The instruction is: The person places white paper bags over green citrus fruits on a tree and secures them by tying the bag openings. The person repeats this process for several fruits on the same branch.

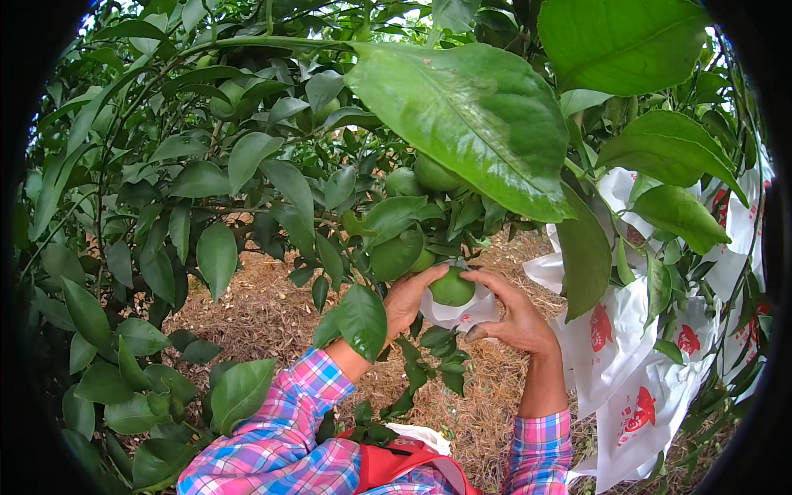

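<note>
A round green citrus fruit (453,288) hangs between my two hands, with a white paper bag (461,311) around its underside and behind it. From the left, my left hand (408,297) reaches to the bag's upper edge beside the fruit; leaves cover part of its wrist. On the other side, my right hand (513,312) has its fingertips at the fruit's upper right and its thumb below, against the bag. Another green fruit (423,260) hangs just above my left hand, partly behind a leaf.
Several white paper bags with red print (619,340) hang on the right. A large leaf (464,124) crosses close to the camera. More green fruits (435,173) hang above. White bags (427,436) sit at a red apron or pouch (396,464). Dry grass (266,309) covers the ground.
</note>
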